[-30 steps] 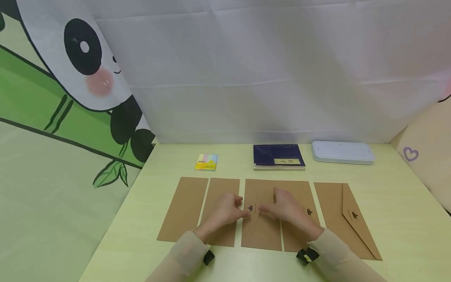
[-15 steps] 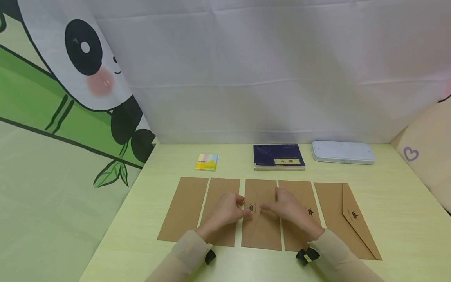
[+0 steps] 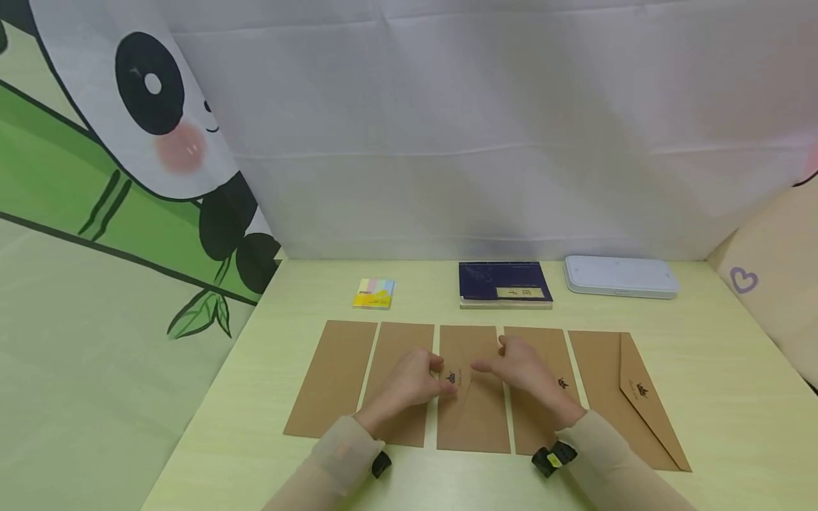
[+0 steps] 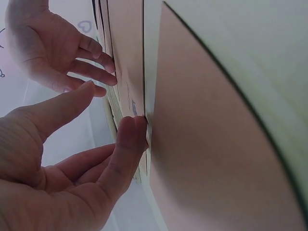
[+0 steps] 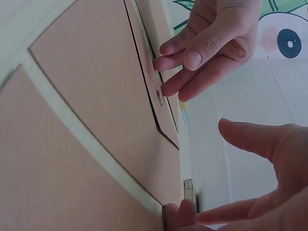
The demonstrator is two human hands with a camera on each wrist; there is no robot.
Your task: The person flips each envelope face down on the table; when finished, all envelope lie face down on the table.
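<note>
One brown envelope (image 3: 476,422), the middle of a row of five, lies flat on the desk (image 3: 211,433) between the person's two hands, its crown mark (image 3: 451,378) toward nine o'clock. It looks light and thin, of fairly stiff paper that probably slides easily, yet could crease if squeezed inward or if its flap were caught. The long edges at nine and three o'clock seem the best places to take it, with even, gentle pressure from both sides.

Reckoned from its centre, the left hand (image 3: 410,381) is at nine o'clock and the right hand (image 3: 527,373) between two and three. On each, the thumb stands apart from the fingers, reaching over the paper without pressing on it in the wrist views; neither hand pinches anything. The left fingers seem to touch the nine o'clock edge, and the right fingers the opposite edge, near its far end.

Narrow strips of desk part it from the neighbouring envelope at nine o'clock (image 3: 407,426) and the neighbouring envelope at three o'clock (image 3: 551,348). Farther off are a sticky-note pack (image 3: 373,293) between ten and eleven, a navy notebook (image 3: 501,279) between twelve and one, and a pale case (image 3: 620,275) near two.
</note>
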